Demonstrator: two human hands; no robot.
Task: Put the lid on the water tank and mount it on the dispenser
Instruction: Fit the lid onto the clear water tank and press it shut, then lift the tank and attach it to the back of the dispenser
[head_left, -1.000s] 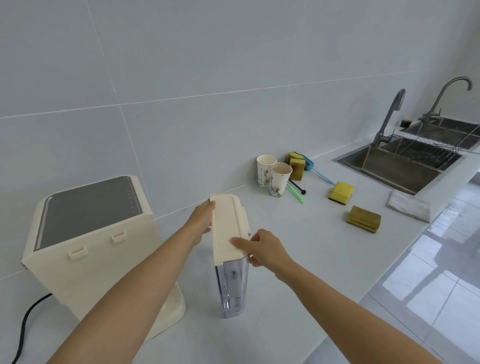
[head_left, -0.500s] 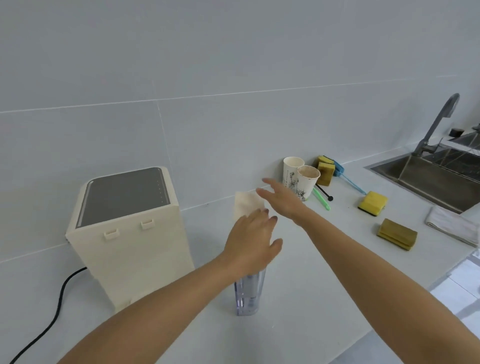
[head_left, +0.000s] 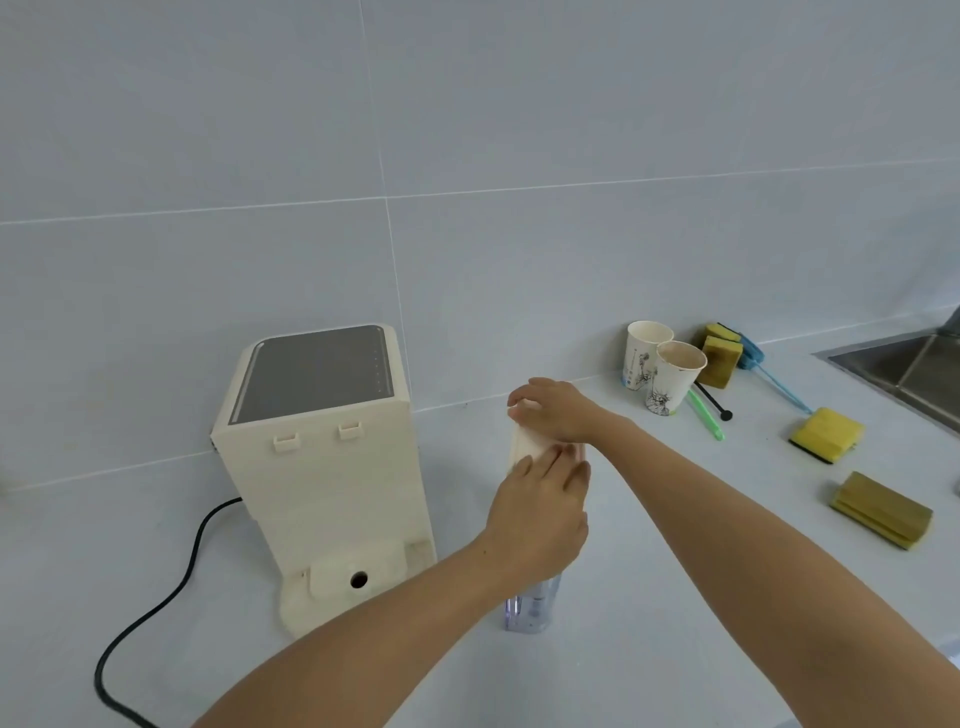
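Observation:
The clear water tank (head_left: 530, 608) stands upright on the white counter, just right of the cream dispenser (head_left: 322, 467). Its cream lid (head_left: 522, 447) lies on top of the tank. My left hand (head_left: 540, 514) rests on the near end of the lid and hides most of the tank's upper body. My right hand (head_left: 553, 408) presses flat on the far end of the lid. The dispenser has a grey top panel, two hooks on its back face and a base socket with a round hole (head_left: 358, 578), all facing the tank.
A black power cord (head_left: 156, 608) runs from the dispenser to the front left. Two paper cups (head_left: 660, 374), sponges (head_left: 826, 434), a green stick and a blue brush lie at the right. A steel sink (head_left: 904, 369) is at the far right edge.
My right hand came down from hovering over the far end onto the lid. My left hand stays on the near end. The view shifted left and downward.

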